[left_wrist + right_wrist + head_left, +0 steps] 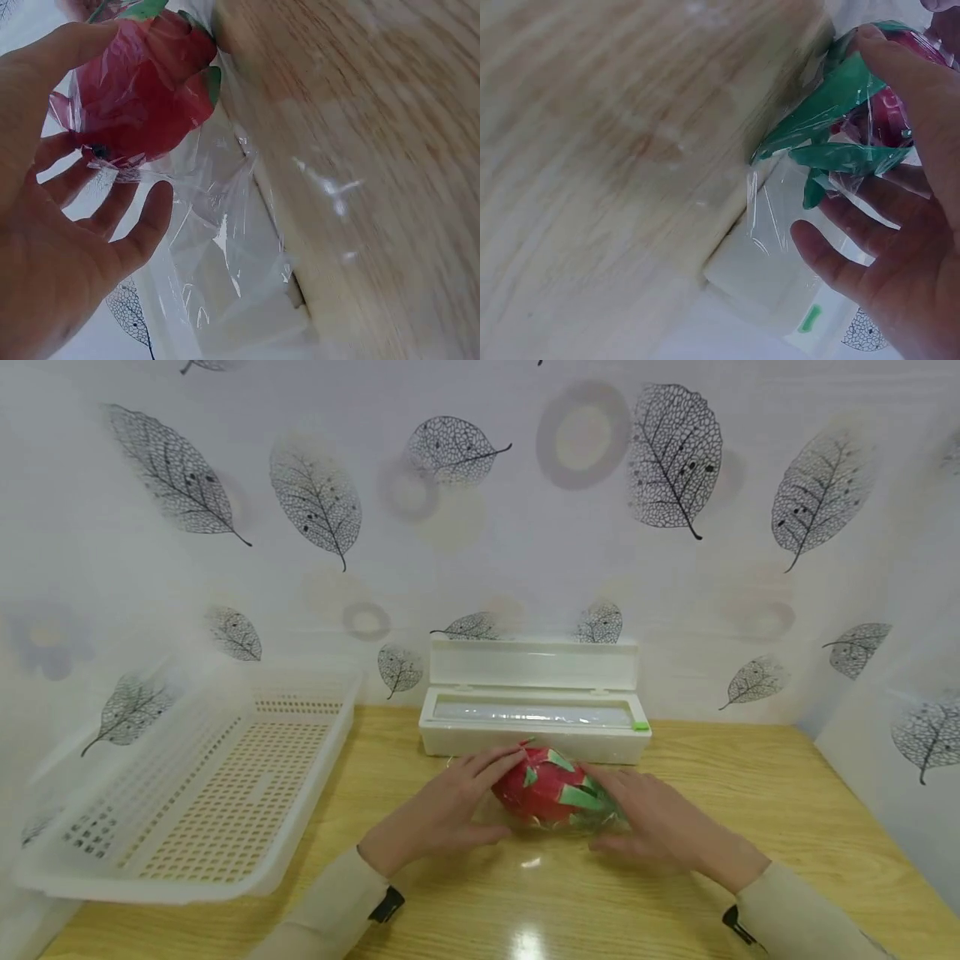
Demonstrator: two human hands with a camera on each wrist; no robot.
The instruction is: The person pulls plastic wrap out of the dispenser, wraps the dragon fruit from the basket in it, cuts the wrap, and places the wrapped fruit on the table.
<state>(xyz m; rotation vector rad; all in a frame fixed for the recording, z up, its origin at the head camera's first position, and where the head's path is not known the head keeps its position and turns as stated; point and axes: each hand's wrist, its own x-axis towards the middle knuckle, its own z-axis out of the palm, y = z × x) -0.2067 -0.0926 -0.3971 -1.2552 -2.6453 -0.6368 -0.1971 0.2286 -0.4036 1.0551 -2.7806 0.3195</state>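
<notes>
A red dragon fruit (542, 787) with green scales, wrapped in clear cling film, is between my two hands over the wooden table. My left hand (450, 806) holds its left end, thumb on the near side and fingers on the far side. The right hand (648, 814) cups the other end, where long green scales (825, 105) stick out under the film. Loose film (225, 217) trails from the fruit in the left wrist view. Just behind stands a white cling film box (536, 742), its lid raised and a roll of film (532, 714) inside.
A white plastic basket (315, 793) with a perforated bottom stands on the left. The wooden table (750, 793) ends against a pale leaf-printed backdrop (510, 560). A small green piece (640, 727) sits at the box's right front.
</notes>
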